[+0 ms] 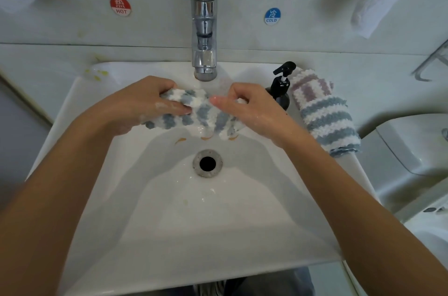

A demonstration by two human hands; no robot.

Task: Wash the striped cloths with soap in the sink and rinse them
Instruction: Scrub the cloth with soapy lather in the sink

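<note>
Both forearms reach in from the bottom edge, over the white sink [101,198], to a blue-and-white striped cloth [194,111] held just under the spout of the chrome tap [204,29] and above the basin. Left hand [145,104] grips the cloth's left end, fingers curled over its top and thumb laid along its near side. Right hand [244,106] pinches the right end, fingers bent round the fabric. Soap foam clings to the cloth and to both hands. Below it lies the open drain [207,163], with wet patches on the basin floor. A black pump bottle [281,87] stands on the sink's right rim; just beside it a second striped cloth [324,111] lies folded. On the wall behind are a red HOT sticker [120,5] and a blue COLD sticker [272,16].
</note>
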